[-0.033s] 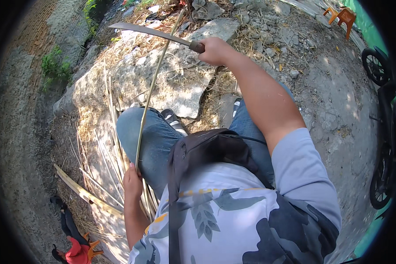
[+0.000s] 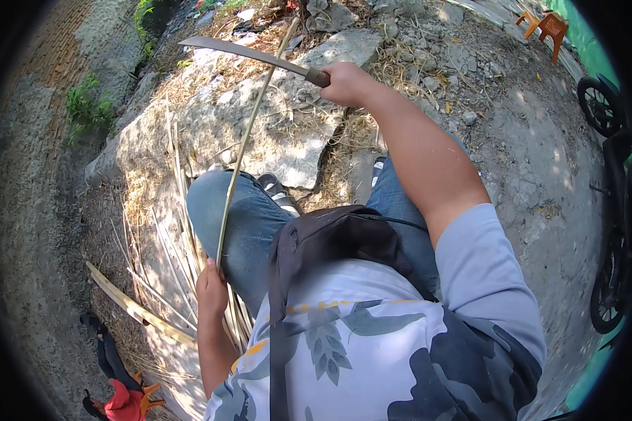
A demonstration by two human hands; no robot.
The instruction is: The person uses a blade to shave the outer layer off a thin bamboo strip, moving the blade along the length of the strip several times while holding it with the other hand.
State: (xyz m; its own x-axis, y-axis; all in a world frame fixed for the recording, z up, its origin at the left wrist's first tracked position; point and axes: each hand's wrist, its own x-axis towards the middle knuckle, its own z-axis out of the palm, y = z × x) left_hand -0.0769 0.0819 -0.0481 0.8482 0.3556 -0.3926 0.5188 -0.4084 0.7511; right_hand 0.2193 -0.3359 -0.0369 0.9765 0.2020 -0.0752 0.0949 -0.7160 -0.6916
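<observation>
My right hand (image 2: 345, 84) is closed round the brown handle of a machete (image 2: 249, 52), held out in front of me. Its long, slightly curved blade points left and crosses a thin, pale bamboo strip (image 2: 243, 144) near the strip's far end. I cannot tell whether blade and strip touch. At the lower left, the fingers of my left hand (image 2: 211, 288) grip the near part of that strip beside my left knee. From there it slants over my left thigh (image 2: 242, 217) and away, past the blade.
Several loose strips (image 2: 179, 231) lie left of my leg, near a wider split bamboo piece (image 2: 133, 309). Broken concrete (image 2: 288, 158) lies ahead. A person in red (image 2: 123, 398) sits lower left. Motorbike (image 2: 614, 203) and orange chair (image 2: 553, 29) stand right.
My right hand and the machete have shifted very slightly right and nearer to me. The strip's far end has tipped a little right. My left hand stays almost in place.
</observation>
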